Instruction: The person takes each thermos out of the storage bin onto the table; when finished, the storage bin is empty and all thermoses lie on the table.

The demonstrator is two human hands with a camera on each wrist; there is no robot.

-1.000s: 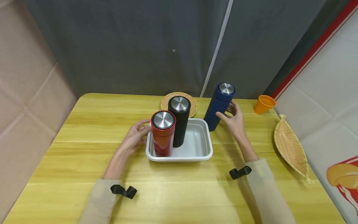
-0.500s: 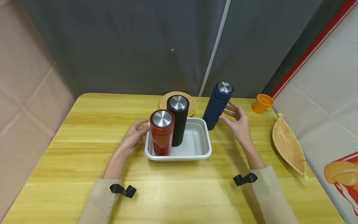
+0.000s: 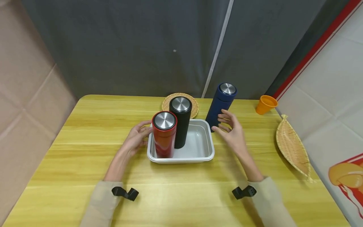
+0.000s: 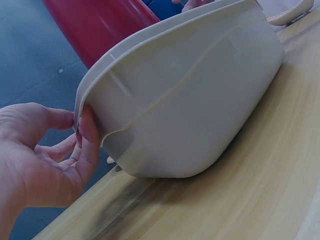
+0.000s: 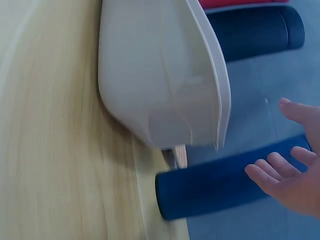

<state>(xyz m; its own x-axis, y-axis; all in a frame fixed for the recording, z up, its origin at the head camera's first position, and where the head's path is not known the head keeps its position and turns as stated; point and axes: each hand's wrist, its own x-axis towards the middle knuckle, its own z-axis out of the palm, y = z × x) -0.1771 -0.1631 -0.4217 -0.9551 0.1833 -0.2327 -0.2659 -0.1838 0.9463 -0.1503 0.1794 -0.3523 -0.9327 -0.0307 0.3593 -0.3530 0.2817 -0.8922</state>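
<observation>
A white plastic basin [image 3: 201, 143] stands on the table, with a red thermos [image 3: 165, 142] and a taller black thermos [image 3: 182, 126] upright in its left part. My left hand [image 3: 134, 138] pinches the basin's left rim between thumb and finger, plain in the left wrist view, where the basin wall [image 4: 195, 95] fills the middle. Just right of the basin, a blue thermos [image 3: 219, 104] stands on the table. Beside it is my right hand [image 3: 233, 134], fingers spread and holding nothing. In the right wrist view those fingertips [image 5: 255, 170] overlap the blue thermos; contact is unclear.
Behind the black thermos lies a round woven mat [image 3: 195, 107], partly covered. An orange cup [image 3: 266, 105] stands at the back right. A leaf-shaped woven basket [image 3: 293, 146] lies along the right edge. A dark curtain [image 3: 127, 47] hangs behind the table.
My right hand has come off the blue thermos and moved lower and left, toward the basin's right side. The left hand, basin and three thermoses keep their places.
</observation>
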